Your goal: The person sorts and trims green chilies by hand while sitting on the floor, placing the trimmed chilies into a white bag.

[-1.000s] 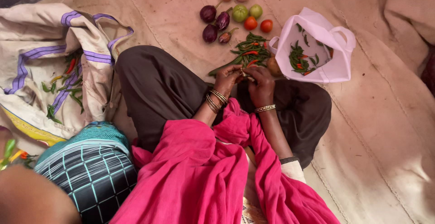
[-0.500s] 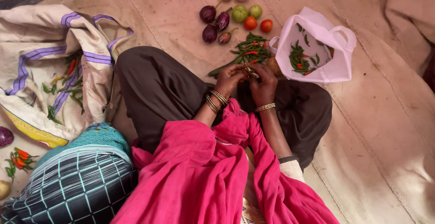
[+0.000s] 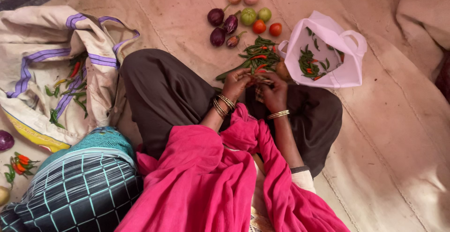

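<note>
left hand [image 3: 236,83] and right hand [image 3: 274,92] meet over the lap, fingers pinched together on a small item [image 3: 259,83], too small to identify. chilli pile [image 3: 255,56] lies just beyond, beside white bag [image 3: 349,70].

Aubergines [image 3: 224,24], tomatoes [image 3: 267,27], striped cloth sack [image 3: 51,58]

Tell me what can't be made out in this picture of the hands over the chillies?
- Head view: whatever the left hand and right hand pinch between them is too small and covered by fingers.
- Round brownish thing beside the pile of green and red chillies: half hidden by the white plastic bag.
- Dark purple round vegetable: cut off by the left edge.
</note>
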